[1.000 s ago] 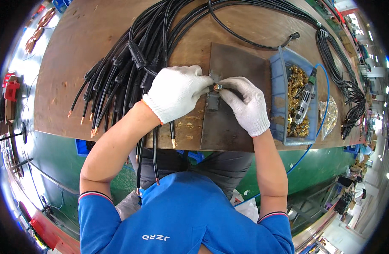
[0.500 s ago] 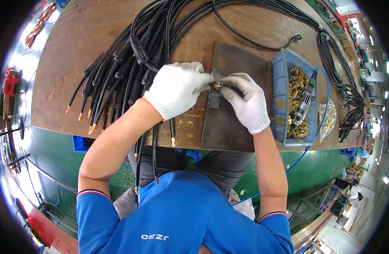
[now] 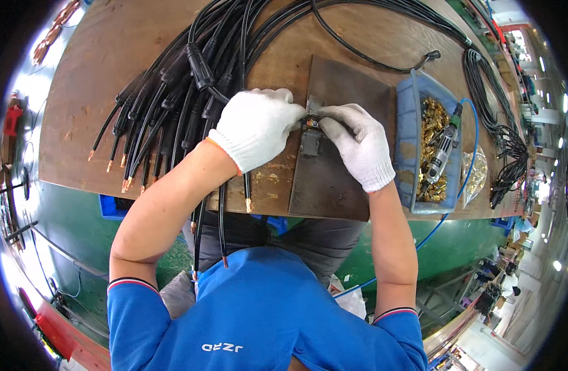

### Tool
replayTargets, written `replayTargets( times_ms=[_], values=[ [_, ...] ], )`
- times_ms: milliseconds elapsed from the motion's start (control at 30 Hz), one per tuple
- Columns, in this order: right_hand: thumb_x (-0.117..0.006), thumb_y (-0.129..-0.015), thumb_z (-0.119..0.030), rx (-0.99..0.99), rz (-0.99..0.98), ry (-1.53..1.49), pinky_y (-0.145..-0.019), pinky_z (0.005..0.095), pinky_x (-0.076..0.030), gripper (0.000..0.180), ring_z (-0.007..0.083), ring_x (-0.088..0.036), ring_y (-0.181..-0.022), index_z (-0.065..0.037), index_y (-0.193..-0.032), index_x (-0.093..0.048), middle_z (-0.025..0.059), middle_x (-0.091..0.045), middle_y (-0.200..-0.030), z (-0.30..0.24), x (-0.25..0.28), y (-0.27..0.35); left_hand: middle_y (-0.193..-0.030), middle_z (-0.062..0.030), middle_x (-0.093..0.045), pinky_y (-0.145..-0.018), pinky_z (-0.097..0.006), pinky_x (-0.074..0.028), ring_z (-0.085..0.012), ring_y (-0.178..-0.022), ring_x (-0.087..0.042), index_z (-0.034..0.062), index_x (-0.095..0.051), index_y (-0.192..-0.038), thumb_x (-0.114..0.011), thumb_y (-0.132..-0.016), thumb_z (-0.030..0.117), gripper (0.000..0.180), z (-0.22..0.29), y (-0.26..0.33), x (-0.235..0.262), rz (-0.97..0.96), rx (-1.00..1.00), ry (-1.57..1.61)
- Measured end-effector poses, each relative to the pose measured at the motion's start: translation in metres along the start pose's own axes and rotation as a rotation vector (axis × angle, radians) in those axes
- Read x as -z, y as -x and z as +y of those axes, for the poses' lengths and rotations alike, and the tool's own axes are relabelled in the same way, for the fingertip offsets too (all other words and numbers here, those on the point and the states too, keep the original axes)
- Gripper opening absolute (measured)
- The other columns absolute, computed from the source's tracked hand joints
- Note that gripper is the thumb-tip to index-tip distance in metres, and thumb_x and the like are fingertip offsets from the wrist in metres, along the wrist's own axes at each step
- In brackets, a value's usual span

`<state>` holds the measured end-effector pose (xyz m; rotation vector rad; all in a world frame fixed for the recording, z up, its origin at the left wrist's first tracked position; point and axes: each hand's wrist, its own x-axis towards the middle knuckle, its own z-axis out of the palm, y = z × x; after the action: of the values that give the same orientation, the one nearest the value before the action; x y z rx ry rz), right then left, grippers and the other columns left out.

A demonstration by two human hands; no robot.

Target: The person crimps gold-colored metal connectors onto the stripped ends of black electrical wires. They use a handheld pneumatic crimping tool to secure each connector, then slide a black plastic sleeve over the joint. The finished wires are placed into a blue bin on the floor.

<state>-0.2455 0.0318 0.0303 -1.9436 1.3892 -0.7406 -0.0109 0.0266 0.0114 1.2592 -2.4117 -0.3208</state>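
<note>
a small brassy piece (image 3: 311, 123) is pinched over a dark plate (image 3: 339, 179).

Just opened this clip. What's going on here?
A person at a wooden table has both gloved hands, the left hand and the right hand, meeting at a small brass-coloured fitting above a dark metal plate. The fingers partly hide how each grips it. To the left lie black cables with bare copper ends. To the right, a blue plastic bin holds more brass-coloured fittings, with a hose-fed hand tool lying across them.
</note>
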Motion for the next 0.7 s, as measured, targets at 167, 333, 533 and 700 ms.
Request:
replayTargets(
  times_ms=[167,333,533,700],
  values=[
    [-0.077,-0.094,-0.020,0.002,-0.017,0.142,-0.088,0.0405,-0.059,0.020,0.0343,-0.075,-0.099,-0.008,-0.109,-0.082,0.0157,-0.077,-0.106,-0.009,-0.002,-0.007,-0.094,-0.0107,-0.069,-0.081,-0.046,-0.058,-0.0342,-0.092,-0.072,0.0130,-0.078,-0.110,-0.073,-0.088,0.013,0.023,-0.004,0.002,-0.003,0.014,-0.008,0.035],
    [-0.077,-0.093,-0.021,-0.008,-0.023,0.151,-0.087,0.0410,-0.059,0.019,0.0353,-0.075,-0.098,-0.008,-0.106,-0.082,0.0160,-0.077,-0.104,-0.006,-0.002,-0.008,-0.095,-0.0128,-0.069,-0.082,-0.047,-0.058,-0.0359,-0.093,-0.072,0.0112,-0.077,-0.109,-0.072,-0.088,0.012,0.022,-0.002,0.001,-0.002,-0.042,-0.005,0.011],
    [-0.077,-0.094,-0.020,-0.011,-0.031,0.120,-0.086,0.0407,-0.058,0.019,0.0336,-0.075,-0.097,-0.007,-0.106,-0.082,0.0155,-0.077,-0.104,-0.003,-0.003,-0.009,-0.097,-0.0142,-0.069,-0.083,-0.048,-0.058,-0.0369,-0.093,-0.072,0.0101,-0.076,-0.108,-0.070,-0.086,0.009,0.023,-0.001,0.003,-0.007,-0.023,-0.015,0.004],
    [-0.077,-0.094,-0.019,-0.035,-0.015,0.045,-0.085,0.0394,-0.058,0.018,0.0323,-0.075,-0.095,-0.007,-0.106,-0.082,0.0150,-0.076,-0.103,-0.002,-0.005,-0.007,-0.097,-0.0141,-0.069,-0.082,-0.048,-0.059,-0.0375,-0.093,-0.072,0.0103,-0.077,-0.107,-0.070,-0.085,0.008,0.024,0.000,0.001,-0.008,-0.010,0.002,0.042]
  ],
)
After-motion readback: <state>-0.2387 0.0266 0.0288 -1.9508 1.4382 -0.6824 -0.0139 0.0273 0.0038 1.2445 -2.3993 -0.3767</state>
